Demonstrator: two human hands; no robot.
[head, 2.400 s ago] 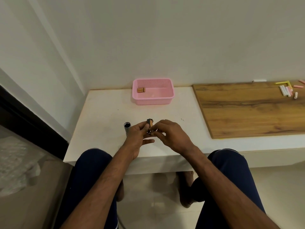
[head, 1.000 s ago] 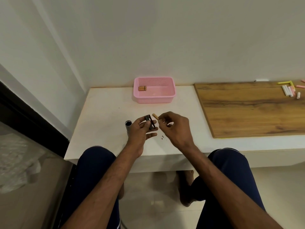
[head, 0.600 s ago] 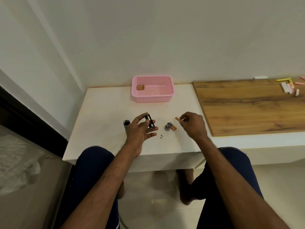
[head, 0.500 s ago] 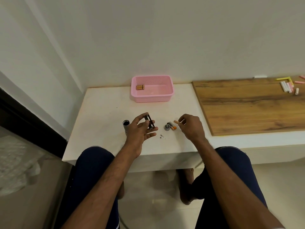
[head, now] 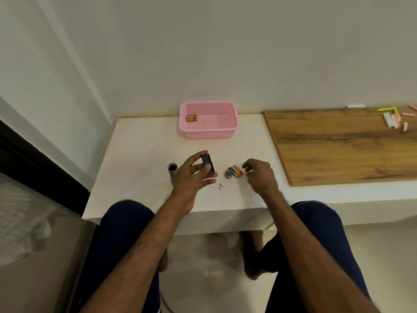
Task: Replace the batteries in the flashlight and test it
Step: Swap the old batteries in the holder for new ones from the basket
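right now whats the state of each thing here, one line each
battery holder: out of the flashlight, gripped in the left hand
flashlight body: open-ended, on the table
end cap: off, on the table
loose batteries: on the table beside the cap
right hand: empty, next to them
pink basket: holds batteries

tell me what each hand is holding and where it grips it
The left hand holds the black battery holder, thumb and fingertips on opposite sides. The right hand holds nothing, beside the loose batteries.
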